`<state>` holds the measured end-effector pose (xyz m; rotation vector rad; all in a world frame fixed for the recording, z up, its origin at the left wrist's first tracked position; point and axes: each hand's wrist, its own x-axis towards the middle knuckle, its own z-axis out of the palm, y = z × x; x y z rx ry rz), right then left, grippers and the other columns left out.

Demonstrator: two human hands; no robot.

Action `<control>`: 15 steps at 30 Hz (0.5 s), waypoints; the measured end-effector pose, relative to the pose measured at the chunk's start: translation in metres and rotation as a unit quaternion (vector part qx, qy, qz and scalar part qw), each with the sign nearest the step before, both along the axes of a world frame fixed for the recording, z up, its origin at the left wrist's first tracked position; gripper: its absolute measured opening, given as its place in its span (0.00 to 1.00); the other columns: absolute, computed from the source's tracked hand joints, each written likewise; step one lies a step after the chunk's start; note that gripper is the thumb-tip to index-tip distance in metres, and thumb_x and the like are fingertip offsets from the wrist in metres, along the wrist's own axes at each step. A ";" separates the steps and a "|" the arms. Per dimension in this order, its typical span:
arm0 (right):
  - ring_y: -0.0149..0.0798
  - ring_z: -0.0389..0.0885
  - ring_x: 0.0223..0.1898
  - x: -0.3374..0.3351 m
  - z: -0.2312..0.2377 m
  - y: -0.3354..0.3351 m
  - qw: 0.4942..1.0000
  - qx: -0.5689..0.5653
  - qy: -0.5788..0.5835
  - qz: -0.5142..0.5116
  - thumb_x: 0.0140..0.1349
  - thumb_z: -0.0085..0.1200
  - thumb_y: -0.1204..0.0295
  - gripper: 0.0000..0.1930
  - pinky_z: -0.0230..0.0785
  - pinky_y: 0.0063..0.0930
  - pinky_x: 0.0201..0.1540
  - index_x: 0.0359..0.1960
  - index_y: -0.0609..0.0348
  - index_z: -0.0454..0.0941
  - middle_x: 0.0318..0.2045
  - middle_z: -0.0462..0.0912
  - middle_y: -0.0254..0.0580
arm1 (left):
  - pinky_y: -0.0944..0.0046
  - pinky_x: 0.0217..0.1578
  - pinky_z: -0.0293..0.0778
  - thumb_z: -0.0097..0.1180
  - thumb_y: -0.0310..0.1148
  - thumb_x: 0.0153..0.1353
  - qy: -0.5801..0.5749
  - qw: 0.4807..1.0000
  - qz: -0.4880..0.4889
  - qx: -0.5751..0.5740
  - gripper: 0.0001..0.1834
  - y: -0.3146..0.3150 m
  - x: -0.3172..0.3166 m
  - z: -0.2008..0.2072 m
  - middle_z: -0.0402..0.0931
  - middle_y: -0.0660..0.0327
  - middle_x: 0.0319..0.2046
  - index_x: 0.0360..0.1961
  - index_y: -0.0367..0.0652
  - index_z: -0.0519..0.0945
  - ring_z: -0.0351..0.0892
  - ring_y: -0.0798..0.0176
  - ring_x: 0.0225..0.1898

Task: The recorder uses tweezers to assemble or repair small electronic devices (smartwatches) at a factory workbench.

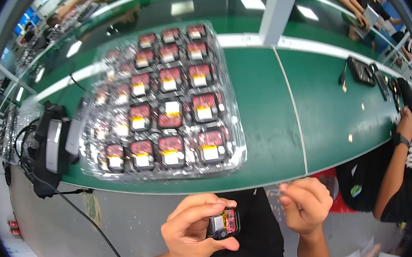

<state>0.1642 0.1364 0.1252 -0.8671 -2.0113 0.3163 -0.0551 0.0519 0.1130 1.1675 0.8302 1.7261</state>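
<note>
My left hand (pixel 192 233) grips a small black-cased electronic device (pixel 224 224) by its edges, between fingers and thumb. Its open face shows a red circuit board, a silver block and a bit of yellow tape. To the right, my right hand (pixel 307 205) is closed in a pinch, apart from the device. A thin, clear or silvery piece (pixel 274 192) sticks out from its fingertips, too small and blurred to name. Beyond both hands, a clear plastic tray (pixel 238 145) on the green table holds rows of similar red-and-black devices (pixel 171 150), most with a white patch.
The green table (pixel 265 117) has its front edge just beyond my hands. At left lie a black bag-like item (pixel 44 165) and a dark cable (pixel 87 215). A grey post (pixel 281 5) rises behind the tray. A co-worker's arm (pixel 395 164) is at right, near black items (pixel 362 72).
</note>
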 end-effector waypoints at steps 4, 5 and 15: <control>0.42 0.81 0.25 0.012 0.007 0.031 0.995 0.020 0.007 -0.099 0.57 0.67 0.80 0.07 0.71 0.28 0.27 0.37 0.65 0.85 0.30 0.83 0.47 | 0.48 0.56 0.81 0.81 0.29 0.46 0.054 0.997 0.017 0.054 0.36 0.012 -0.023 0.035 0.73 0.49 0.53 0.56 0.31 0.78 0.83 0.47 0.53; 0.39 0.79 0.24 0.017 0.001 0.042 0.994 -0.022 0.030 -0.107 0.59 0.65 0.80 0.06 0.69 0.26 0.26 0.37 0.66 0.85 0.29 0.82 0.45 | 0.49 0.56 0.82 0.82 0.30 0.45 0.082 0.993 0.034 0.080 0.36 0.018 -0.030 0.046 0.72 0.49 0.52 0.56 0.32 0.78 0.83 0.47 0.53; 0.21 0.69 0.21 0.030 -0.020 0.060 0.949 -0.230 0.191 -0.097 0.70 0.58 0.74 0.07 0.60 0.16 0.23 0.39 0.68 0.81 0.26 0.75 0.30 | 0.60 0.55 0.76 0.77 0.29 0.54 0.130 0.920 0.230 0.289 0.31 0.123 -0.094 0.165 0.74 0.54 0.53 0.57 0.35 0.74 0.79 0.58 0.55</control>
